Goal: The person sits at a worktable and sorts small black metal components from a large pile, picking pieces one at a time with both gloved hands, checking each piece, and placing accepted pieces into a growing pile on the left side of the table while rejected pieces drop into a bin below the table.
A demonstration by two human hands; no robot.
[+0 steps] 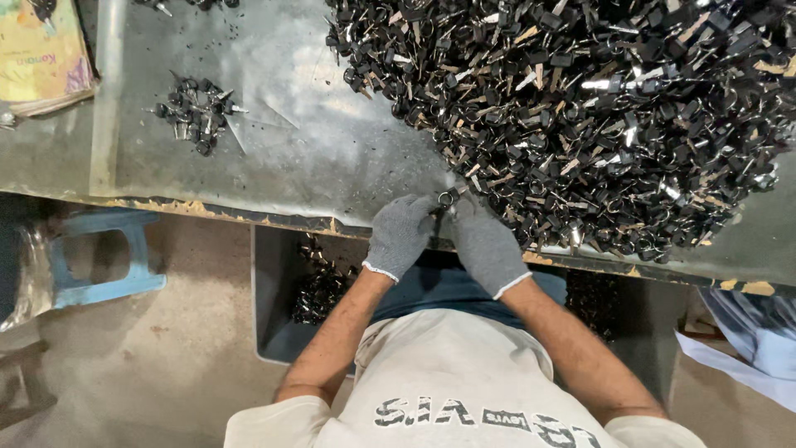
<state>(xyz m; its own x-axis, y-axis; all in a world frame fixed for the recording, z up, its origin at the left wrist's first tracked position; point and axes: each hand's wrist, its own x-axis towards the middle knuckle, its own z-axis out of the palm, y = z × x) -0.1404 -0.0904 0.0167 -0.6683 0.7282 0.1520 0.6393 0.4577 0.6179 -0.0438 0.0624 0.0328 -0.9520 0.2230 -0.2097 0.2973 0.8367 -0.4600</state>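
Your left hand (400, 235) and right hand (485, 246), both gloved, pinch one small key ring (446, 199) between them at the near edge of the bench (315, 149); the big heap of keys (580, 108) spreads far right; a small cluster (195, 112) lies far left.

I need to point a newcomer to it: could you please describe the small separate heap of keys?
On the grey metal table, find the huge pile of keys at the right. Look left across bare metal: the small heap lies alone near the yellow booklet, touching no other pile.
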